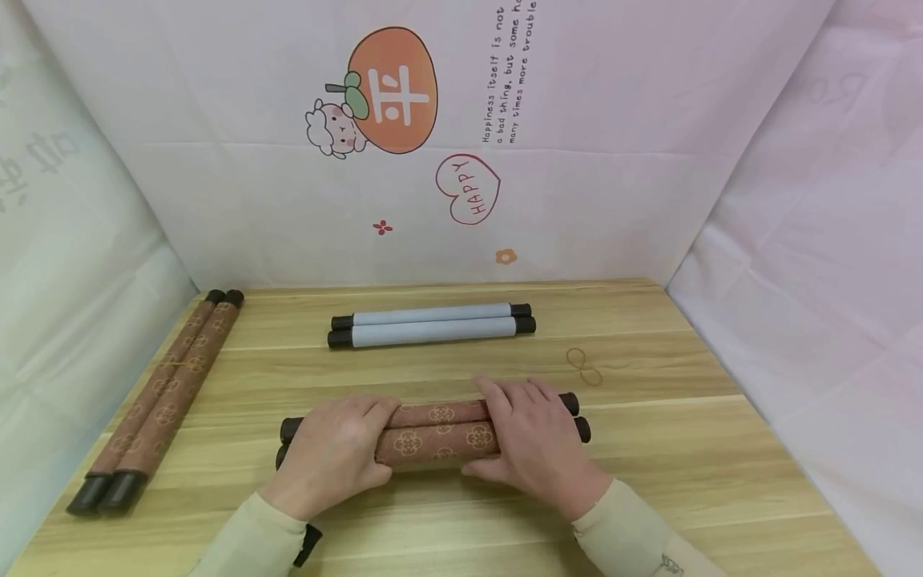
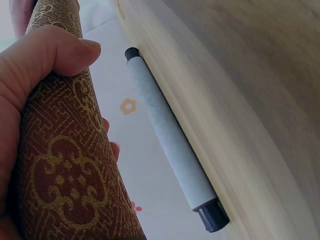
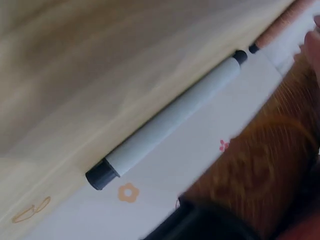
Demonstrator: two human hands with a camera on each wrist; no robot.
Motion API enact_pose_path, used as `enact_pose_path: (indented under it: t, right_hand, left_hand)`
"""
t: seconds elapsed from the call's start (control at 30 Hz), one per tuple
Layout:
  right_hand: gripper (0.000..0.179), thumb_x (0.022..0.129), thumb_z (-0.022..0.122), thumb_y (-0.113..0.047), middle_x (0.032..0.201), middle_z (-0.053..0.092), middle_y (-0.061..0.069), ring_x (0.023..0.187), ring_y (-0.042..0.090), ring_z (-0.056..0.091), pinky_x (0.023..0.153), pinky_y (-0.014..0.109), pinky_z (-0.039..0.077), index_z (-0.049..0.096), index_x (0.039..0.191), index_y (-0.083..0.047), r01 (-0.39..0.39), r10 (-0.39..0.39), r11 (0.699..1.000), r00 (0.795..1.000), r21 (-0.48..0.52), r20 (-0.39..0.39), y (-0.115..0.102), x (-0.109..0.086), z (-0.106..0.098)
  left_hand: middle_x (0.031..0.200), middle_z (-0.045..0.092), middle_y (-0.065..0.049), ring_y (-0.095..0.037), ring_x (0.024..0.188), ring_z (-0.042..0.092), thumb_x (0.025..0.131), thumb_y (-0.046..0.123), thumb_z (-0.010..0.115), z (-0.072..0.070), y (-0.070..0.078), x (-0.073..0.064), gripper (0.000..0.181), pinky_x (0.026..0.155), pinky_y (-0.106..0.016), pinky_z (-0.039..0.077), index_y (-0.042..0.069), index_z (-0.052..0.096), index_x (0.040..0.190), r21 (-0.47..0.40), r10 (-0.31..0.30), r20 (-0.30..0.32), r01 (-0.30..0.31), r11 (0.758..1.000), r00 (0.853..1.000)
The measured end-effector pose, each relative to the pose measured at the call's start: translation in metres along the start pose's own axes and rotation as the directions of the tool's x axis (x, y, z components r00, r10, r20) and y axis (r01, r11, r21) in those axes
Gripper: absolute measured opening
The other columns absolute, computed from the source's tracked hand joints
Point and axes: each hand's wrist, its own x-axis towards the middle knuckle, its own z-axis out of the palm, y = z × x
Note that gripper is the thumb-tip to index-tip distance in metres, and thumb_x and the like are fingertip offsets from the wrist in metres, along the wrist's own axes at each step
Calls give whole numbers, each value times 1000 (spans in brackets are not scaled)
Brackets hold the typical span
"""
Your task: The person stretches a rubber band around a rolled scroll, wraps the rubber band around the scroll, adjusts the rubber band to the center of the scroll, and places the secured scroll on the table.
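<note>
Scrolls in brown patterned cloth (image 1: 437, 439) are spanning the lower middle of the head frame, the left hand (image 1: 333, 450) gripping their left part, the right hand (image 1: 534, 442) their right; pale scrolls (image 1: 433, 331) are lying above, near the centre.

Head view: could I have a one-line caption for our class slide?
Both hands grip paired brown patterned rolls, with paired pale rolls beyond them on the wooden table.
</note>
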Motion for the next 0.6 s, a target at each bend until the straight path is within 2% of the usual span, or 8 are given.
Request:
enact_pose_path:
  t: [0.13,0.23,0.37,0.5,0.6]
  right_hand:
    - [128,52,89,-77,133,66,18,120,37,65,108,54,49,47,150,-6,-18,16,999,998,39,52,12,-1,-10]
    - [121,50,97,-65,136,64,19,123,37,63,107,54,49,53,145,-4,-14,13,1000,998,5,62,22,-3,-12]
    - [102,53,101,-48,130,66,16,119,36,64,105,54,49,59,136,-5,-7,10,999,997,-43,79,29,-4,-9]
    - [86,55,101,-40,120,71,14,112,35,68,102,53,52,62,124,-7,0,6,996,998,-86,70,27,-2,-3]
    - [77,55,99,-38,111,72,13,105,34,70,100,52,53,62,115,-7,13,-9,994,999,-106,35,25,-1,1]
  left_hand:
    - [100,75,-1,-17,84,72,57,31,88,-2,-4,0,62,72,-38,61,11,71,113,27,-2,3,2,1000,1000]
    - [100,75,-1,-17,84,72,56,31,88,-3,-6,-1,63,71,-38,61,9,71,113,40,2,-3,-2,999,1000]
    - [101,76,-3,-18,85,73,57,30,87,-5,-8,-1,63,73,-39,61,8,72,113,40,17,-23,-16,999,1000]
    - [100,76,-3,-19,86,73,56,29,87,-5,-8,-1,62,75,-39,61,8,72,113,33,19,-37,-18,999,999]
    - [100,76,-2,-19,87,73,56,30,88,-4,-7,0,62,75,-40,61,9,72,112,28,17,-31,-16,999,999]
